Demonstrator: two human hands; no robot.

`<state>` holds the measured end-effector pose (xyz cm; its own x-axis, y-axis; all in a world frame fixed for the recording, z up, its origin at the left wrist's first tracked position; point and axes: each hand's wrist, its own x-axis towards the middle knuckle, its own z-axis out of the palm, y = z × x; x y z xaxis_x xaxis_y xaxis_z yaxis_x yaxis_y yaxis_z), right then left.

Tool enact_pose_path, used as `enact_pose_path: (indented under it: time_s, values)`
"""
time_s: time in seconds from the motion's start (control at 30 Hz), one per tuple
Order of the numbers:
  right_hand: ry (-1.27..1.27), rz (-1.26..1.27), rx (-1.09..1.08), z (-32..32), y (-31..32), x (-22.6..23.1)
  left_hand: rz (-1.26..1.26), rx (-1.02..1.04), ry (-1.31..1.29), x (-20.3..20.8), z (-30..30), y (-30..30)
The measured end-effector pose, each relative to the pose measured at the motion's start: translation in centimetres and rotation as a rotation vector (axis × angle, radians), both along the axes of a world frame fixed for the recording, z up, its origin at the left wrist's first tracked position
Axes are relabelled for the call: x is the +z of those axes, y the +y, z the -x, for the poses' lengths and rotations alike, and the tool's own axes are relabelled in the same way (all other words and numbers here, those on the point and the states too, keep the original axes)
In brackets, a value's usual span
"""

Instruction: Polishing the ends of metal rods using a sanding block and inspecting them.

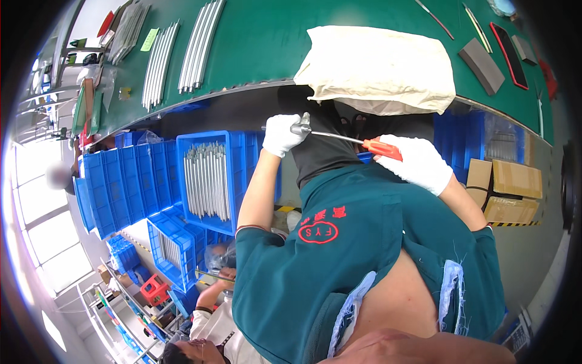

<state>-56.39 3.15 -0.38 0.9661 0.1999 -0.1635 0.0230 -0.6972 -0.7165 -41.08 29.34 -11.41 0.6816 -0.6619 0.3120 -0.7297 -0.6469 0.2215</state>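
My left hand (280,136), in a white glove, is closed around a short-looking shiny metal piece (301,128) near the table's front edge. My right hand (419,165), also gloved in white, grips a tool with a red-orange handle (382,149) and a thin metal shaft (336,136). The shaft points left and meets the metal piece at my left hand. Whether its tip goes inside or rests against it, I cannot tell. Both hands are in front of my body, below the cream cloth (379,67) that hangs over the table edge.
The green table (260,42) bears metal rods (201,45) at left, and a grey block (482,65) and red-edged phone (508,54) at right. Blue crates (203,141) with upright rods stand at lower left. Cardboard boxes (515,182) sit at right. Another person (218,330) works behind.
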Motion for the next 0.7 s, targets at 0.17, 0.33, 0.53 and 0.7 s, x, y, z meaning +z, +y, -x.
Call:
enact_pose_path:
  time_s: [0.17, 0.33, 0.53, 0.7]
  values:
    - [0.052, 0.067, 0.013, -0.2, -0.2, 0.6, 0.059, -0.095, -0.026, 0.1, 0.2, -0.2]
    - [0.100, 0.045, 0.035, -0.7, -0.6, 0.9, 0.048, -0.133, -0.041, 0.4, 0.0, -0.4]
    - [-0.086, -0.090, -0.010, 0.0, -2.1, 0.0, 0.040, -0.092, -0.003, 0.4, 0.2, -1.3]
    - [0.159, -0.656, -0.487, 1.9, -6.1, 1.7, 0.017, -0.003, -0.052, 0.3, 1.0, -1.4]
